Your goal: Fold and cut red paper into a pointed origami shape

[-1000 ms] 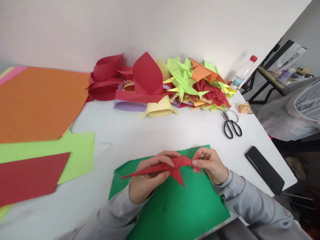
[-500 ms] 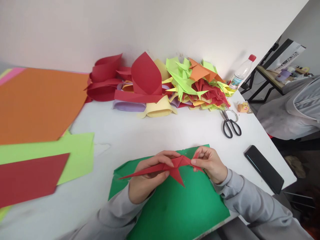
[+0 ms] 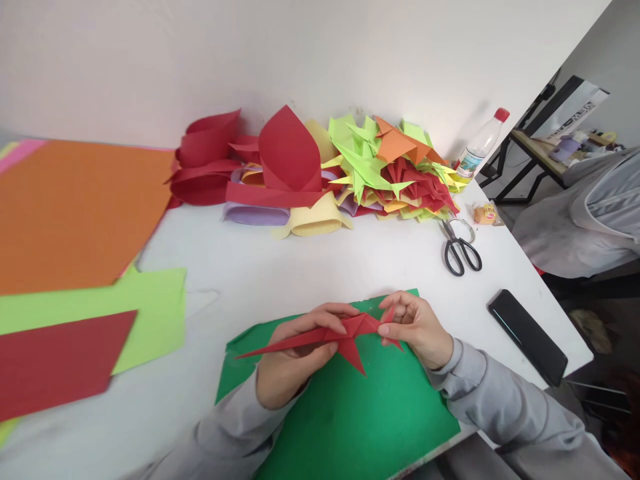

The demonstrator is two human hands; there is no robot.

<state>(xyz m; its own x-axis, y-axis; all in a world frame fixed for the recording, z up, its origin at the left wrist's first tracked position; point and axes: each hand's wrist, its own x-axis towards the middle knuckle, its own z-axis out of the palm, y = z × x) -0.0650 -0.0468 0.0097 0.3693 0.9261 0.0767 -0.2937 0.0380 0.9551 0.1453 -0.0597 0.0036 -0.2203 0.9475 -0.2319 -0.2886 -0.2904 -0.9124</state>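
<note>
A red folded-paper figure (image 3: 353,341) with long pointed ends is held between my two hands, above a green sheet (image 3: 350,420). My left hand (image 3: 295,353) is closed around its middle, fingers on top and thumb beneath; one long point sticks out to the left past the wrist. With thumb and fingers, my right hand (image 3: 417,328) pinches the small folded end on the right. A triangular flap hangs down between the hands. Part of the figure is hidden behind my left fingers.
Folded paper pieces (image 3: 395,167) and rolled paper shapes (image 3: 290,153) line the wall. Orange sheets (image 3: 85,213) and a dark red sheet (image 3: 65,360) lie left. On the right are scissors (image 3: 460,250), a phone (image 3: 527,337) and a bottle (image 3: 480,147). A person in grey (image 3: 580,220) is beyond the table's edge.
My right fingers have lifted and loosened slightly at the figure's right end, the thumb still on it. My left hand keeps its hold. The view has shifted a little.
</note>
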